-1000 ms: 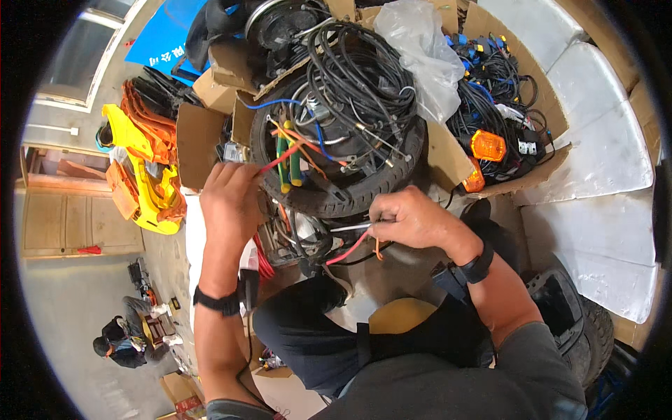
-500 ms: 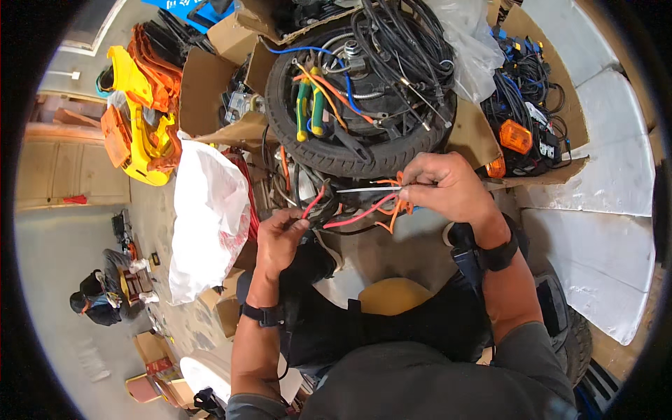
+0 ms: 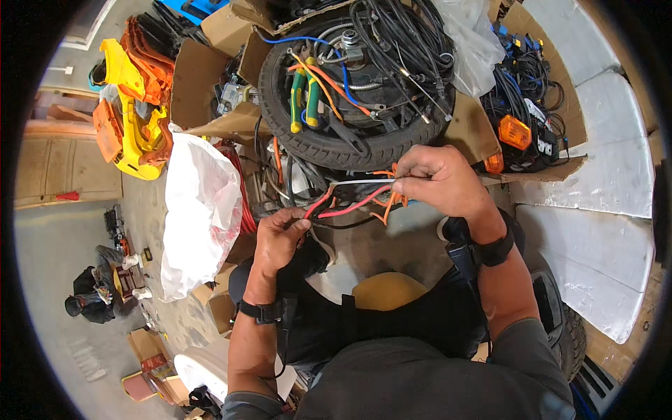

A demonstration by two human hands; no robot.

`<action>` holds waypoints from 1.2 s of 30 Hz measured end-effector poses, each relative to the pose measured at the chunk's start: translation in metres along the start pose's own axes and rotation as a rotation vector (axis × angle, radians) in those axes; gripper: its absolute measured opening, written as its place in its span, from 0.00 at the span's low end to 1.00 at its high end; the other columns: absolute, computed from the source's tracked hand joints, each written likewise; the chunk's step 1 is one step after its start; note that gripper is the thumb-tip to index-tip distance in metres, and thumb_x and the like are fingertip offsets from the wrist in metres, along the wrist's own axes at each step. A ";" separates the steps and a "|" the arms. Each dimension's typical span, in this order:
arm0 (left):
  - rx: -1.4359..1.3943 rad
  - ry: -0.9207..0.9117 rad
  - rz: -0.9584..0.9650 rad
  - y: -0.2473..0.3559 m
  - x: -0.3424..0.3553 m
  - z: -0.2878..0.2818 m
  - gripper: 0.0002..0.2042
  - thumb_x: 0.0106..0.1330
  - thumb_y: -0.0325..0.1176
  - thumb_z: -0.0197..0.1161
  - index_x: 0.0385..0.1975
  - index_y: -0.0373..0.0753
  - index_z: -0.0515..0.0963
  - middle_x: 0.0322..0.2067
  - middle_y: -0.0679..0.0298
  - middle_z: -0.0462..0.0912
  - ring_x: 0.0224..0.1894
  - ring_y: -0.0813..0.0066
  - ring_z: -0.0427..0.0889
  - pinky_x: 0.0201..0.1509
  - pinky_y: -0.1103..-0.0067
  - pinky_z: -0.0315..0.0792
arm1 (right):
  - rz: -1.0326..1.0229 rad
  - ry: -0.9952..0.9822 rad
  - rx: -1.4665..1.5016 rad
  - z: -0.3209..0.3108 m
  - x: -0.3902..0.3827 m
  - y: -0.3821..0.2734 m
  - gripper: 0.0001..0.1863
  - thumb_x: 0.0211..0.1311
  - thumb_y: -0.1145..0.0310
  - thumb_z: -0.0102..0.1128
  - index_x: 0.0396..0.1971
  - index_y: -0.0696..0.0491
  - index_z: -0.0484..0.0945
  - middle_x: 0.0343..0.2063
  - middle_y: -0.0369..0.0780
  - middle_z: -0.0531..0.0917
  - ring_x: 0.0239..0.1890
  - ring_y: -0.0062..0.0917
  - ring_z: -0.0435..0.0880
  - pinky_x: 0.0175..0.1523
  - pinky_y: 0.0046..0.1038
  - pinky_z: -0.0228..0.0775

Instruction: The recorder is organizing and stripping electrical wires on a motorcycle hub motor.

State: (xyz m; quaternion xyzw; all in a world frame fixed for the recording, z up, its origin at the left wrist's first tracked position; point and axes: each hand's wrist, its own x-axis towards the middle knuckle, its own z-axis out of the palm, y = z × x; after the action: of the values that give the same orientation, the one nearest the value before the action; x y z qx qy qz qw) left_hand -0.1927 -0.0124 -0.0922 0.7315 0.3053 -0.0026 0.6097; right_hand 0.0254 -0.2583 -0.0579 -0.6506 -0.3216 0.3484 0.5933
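Note:
My left hand (image 3: 280, 238) pinches a red wire (image 3: 319, 201) between thumb and fingertips, its tip pointing up and right. My right hand (image 3: 441, 182) grips a thin white strand (image 3: 364, 182), a second red wire (image 3: 357, 205) and a bunch of orange wires (image 3: 381, 210). The strand's left end meets or overlaps the tip of the left-hand wire; whether they are joined I cannot tell. Just beyond my hands lies a wheel with a black tyre (image 3: 329, 157). On it rest yellow-green handled pliers (image 3: 305, 94), a blue cable (image 3: 301, 39) and orange wires.
A white plastic bag (image 3: 203, 217) hangs left of my hands, before an open carton (image 3: 185, 91). Another carton with black cables and an orange lamp (image 3: 514, 131) stands right. White foam-like blocks (image 3: 581, 245) line the right side. A person (image 3: 91, 294) sits far left.
The white strand's left end has come to the tip of the left-hand red wire, where a gap showed before. My right hand has shifted slightly up and left.

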 end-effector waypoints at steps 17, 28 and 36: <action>0.375 -0.042 0.466 0.041 -0.017 0.050 0.07 0.56 0.22 0.67 0.34 0.33 0.79 0.28 0.57 0.81 0.31 0.61 0.79 0.37 0.74 0.73 | 0.004 -0.011 -0.088 0.016 0.005 0.001 0.09 0.53 0.68 0.69 0.29 0.57 0.79 0.12 0.33 0.71 0.17 0.12 0.65 0.22 0.23 0.58; 0.635 0.033 0.899 0.039 -0.014 0.062 0.15 0.48 0.17 0.66 0.37 0.38 0.77 0.31 0.59 0.81 0.32 0.58 0.81 0.34 0.70 0.75 | -0.021 -0.020 -0.154 0.010 0.001 0.002 0.13 0.52 0.65 0.70 0.31 0.58 0.80 0.13 0.35 0.71 0.18 0.14 0.66 0.24 0.25 0.60; 0.660 -0.026 0.864 0.044 -0.005 0.058 0.14 0.48 0.20 0.67 0.37 0.36 0.78 0.35 0.54 0.82 0.36 0.53 0.82 0.38 0.69 0.76 | -0.117 -0.039 -0.241 0.007 0.004 0.007 0.13 0.53 0.63 0.66 0.33 0.59 0.82 0.21 0.48 0.81 0.22 0.28 0.81 0.31 0.30 0.71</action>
State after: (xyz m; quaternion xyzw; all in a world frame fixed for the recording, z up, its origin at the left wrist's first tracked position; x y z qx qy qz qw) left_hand -0.1560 -0.0694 -0.0658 0.9428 -0.0478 0.1438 0.2969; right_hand 0.0220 -0.2521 -0.0655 -0.6905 -0.4101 0.2846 0.5235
